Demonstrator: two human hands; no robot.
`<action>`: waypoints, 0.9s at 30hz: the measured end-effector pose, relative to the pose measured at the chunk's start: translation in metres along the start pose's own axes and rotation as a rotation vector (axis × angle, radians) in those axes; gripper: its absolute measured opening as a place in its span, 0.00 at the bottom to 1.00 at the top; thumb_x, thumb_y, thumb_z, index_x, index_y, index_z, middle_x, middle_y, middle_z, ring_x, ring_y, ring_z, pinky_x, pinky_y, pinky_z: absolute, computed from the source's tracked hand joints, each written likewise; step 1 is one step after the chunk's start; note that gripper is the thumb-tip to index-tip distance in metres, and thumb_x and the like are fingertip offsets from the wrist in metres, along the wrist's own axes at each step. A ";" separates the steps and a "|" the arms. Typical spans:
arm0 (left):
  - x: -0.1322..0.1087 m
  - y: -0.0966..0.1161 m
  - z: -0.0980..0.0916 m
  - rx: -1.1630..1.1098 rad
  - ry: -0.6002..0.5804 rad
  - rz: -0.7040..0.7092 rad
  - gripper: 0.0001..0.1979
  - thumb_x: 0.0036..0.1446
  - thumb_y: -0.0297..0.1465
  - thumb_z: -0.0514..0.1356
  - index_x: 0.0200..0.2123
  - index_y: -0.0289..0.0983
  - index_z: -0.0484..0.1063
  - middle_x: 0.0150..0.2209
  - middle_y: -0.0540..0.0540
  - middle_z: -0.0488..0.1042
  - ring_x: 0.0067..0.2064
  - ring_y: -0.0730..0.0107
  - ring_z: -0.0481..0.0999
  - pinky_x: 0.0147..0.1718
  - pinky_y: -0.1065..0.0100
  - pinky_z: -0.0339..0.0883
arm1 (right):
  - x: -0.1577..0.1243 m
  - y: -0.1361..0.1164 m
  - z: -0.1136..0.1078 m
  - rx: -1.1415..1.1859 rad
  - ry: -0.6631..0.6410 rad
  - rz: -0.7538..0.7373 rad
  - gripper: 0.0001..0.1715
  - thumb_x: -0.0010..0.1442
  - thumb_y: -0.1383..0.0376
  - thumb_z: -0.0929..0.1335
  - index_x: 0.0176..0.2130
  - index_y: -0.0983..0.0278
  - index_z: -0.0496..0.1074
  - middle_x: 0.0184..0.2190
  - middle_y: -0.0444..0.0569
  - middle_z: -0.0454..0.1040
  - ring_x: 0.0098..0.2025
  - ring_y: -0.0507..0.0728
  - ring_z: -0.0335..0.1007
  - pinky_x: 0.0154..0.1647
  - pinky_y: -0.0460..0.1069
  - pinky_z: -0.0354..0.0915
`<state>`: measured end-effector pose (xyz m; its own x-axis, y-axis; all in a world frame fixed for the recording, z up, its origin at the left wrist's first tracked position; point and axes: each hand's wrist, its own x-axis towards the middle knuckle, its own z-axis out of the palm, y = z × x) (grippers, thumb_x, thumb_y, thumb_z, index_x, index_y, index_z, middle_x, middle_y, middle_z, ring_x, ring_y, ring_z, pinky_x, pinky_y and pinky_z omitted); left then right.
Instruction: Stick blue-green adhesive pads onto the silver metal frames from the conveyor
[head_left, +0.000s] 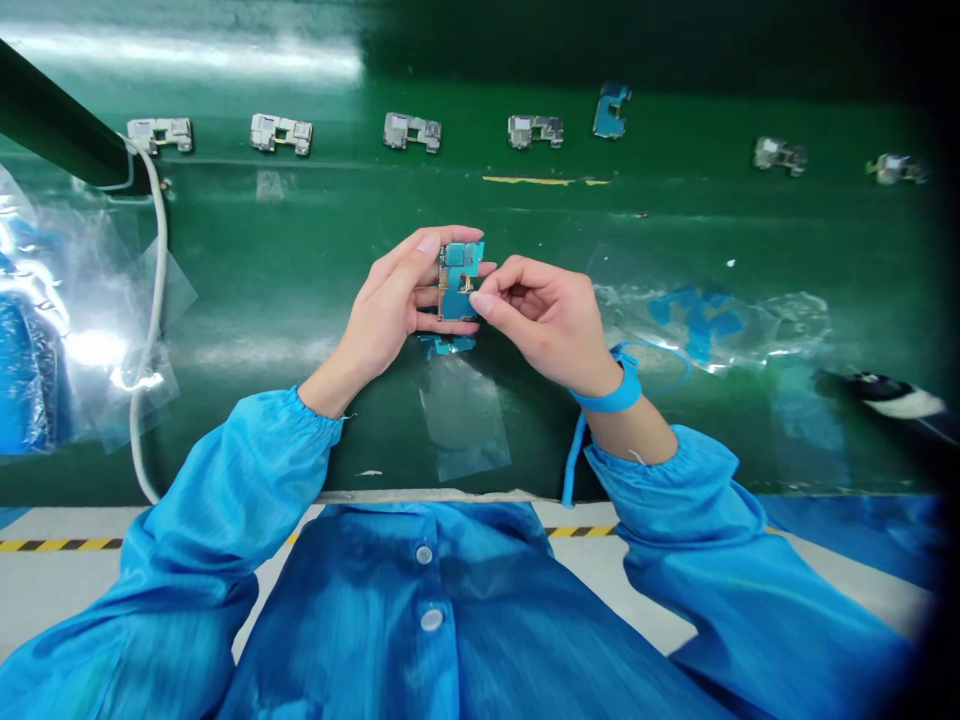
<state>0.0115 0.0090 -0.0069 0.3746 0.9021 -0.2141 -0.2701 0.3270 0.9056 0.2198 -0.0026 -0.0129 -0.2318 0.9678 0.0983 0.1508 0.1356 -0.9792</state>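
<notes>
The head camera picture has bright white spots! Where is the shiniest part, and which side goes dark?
In the head view, the strongest glare sits on the clear plastic sheet at left, a pale streak crosses the green bench mat along the top, the right edge fades to black, and the circuit board stays fairly sharp.

No words or numbers can be read. Any print on the circuit board (459, 282) is too small to tell. The only sign is the black-and-yellow hazard tape (60, 545) on the floor (67, 600), near the bench (247, 250).
</notes>
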 end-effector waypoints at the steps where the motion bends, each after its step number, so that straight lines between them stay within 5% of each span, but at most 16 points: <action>1: 0.000 0.000 0.000 0.001 0.001 -0.002 0.23 0.77 0.51 0.56 0.62 0.44 0.76 0.50 0.44 0.86 0.51 0.55 0.90 0.41 0.57 0.89 | 0.000 0.000 0.000 0.015 -0.008 0.008 0.28 0.63 0.39 0.79 0.34 0.58 0.78 0.32 0.46 0.77 0.40 0.58 0.78 0.42 0.54 0.78; 27: -0.001 0.003 0.002 0.077 0.013 -0.032 0.23 0.78 0.50 0.55 0.63 0.44 0.77 0.52 0.42 0.87 0.53 0.53 0.90 0.42 0.58 0.89 | -0.001 -0.003 0.001 -0.011 -0.014 0.035 0.29 0.63 0.38 0.79 0.33 0.58 0.78 0.32 0.48 0.78 0.44 0.62 0.80 0.42 0.56 0.78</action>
<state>0.0121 0.0085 -0.0027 0.3703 0.8954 -0.2471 -0.1889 0.3331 0.9238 0.2182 -0.0043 -0.0106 -0.2393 0.9690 0.0613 0.1697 0.1039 -0.9800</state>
